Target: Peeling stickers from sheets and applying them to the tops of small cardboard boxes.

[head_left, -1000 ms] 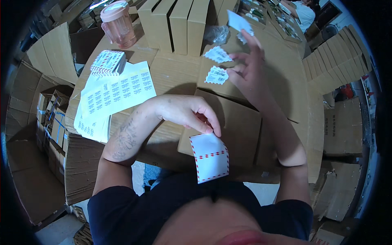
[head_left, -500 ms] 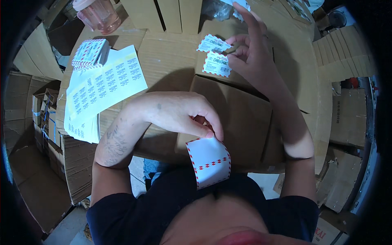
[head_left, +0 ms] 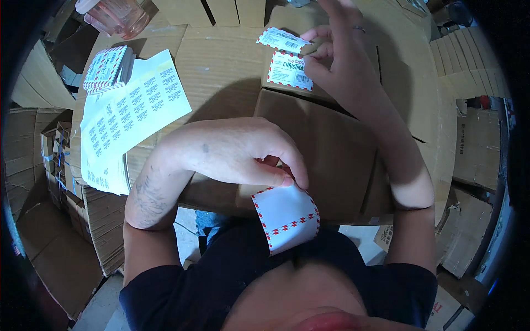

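A: From my far seat, what do I see in the left hand (head_left: 248,154)?

B: One white paper strip with red-striped border (head_left: 284,209), pinched by thumb and finger at the near edge of the brown flat cardboard box (head_left: 320,143). It curves, so I judge it light, bendable, easily creased; best held by its edge.

A: And the right hand (head_left: 345,71)?

B: Curled at two white printed paper cards (head_left: 284,73), beyond the box; whether clamped, I cannot tell. I count also one white, red-striped card stack (head_left: 105,67), left of the box.
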A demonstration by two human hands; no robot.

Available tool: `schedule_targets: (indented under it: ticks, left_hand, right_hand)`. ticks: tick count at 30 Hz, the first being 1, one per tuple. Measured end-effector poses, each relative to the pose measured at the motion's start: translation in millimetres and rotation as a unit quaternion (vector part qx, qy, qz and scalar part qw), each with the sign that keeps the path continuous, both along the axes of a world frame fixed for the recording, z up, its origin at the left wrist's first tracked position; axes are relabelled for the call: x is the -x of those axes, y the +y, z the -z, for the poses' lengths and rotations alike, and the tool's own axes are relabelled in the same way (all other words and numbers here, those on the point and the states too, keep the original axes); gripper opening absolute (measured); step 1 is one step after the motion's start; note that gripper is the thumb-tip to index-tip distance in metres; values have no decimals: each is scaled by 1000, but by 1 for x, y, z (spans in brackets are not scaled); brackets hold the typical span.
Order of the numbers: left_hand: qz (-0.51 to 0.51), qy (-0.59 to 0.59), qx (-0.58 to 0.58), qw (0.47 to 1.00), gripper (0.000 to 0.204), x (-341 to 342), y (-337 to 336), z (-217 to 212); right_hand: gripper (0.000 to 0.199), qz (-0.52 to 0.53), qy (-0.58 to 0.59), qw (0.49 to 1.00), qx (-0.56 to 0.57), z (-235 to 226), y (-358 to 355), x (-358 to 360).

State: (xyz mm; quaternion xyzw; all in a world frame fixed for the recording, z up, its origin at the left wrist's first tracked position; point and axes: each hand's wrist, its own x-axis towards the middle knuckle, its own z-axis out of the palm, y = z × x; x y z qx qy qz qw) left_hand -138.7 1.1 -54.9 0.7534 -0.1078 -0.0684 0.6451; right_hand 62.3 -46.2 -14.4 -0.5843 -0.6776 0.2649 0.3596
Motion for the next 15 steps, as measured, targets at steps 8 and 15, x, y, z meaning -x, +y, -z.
schedule_targets:
  ticks: [8, 15]
  left_hand:
    - [0, -3, -13, 1000, 20, 1, 1, -1]
    - [-3, -6, -10, 1000, 19, 3, 1, 2]
  right_hand:
    - [83, -7, -8, 999, -34, 5, 3, 1]
    - [86, -19, -52, 996, 69, 1, 3, 4]
